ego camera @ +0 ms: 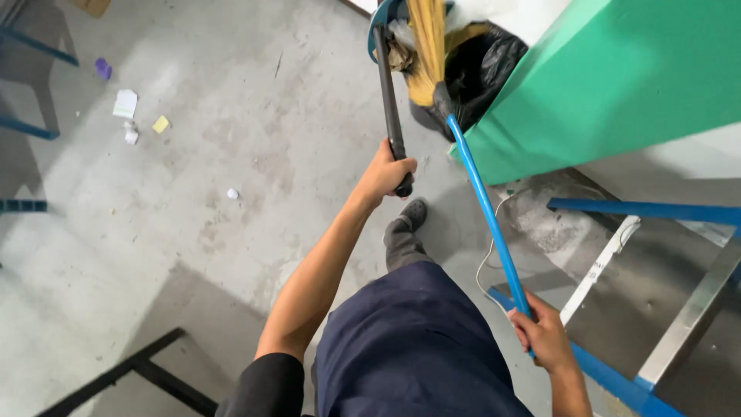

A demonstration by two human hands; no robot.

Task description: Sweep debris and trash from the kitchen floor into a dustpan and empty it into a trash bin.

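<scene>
Tipping the dustpan [384, 46] over the black bin bag [482, 73], I had my left hand [386, 174] clenched on its dark handle and my right hand [544, 336] fisted around the blue-handled broom [482, 193], whose bristles were brushing debris in; a steady tilt seemed needed.

Landmark is the green cabinet [610, 77], top right, big slanted face. Below it lies a blue metal frame [648, 210] with a steel bar [695, 309] crossing it, and a thin white cable [491, 255] loops on the floor just left of that frame. Grey concrete floor [231, 232] spreads left of the cabinet. Far left of it, well apart, sits scattered litter: white paper scrap [125, 103], yellow scrap [160, 124], purple bit [103, 69], small white ball [232, 194] (crumpled, kind unclear). Black bar frame [131, 369] lies at bottom left, farthest from the cabinet.
</scene>
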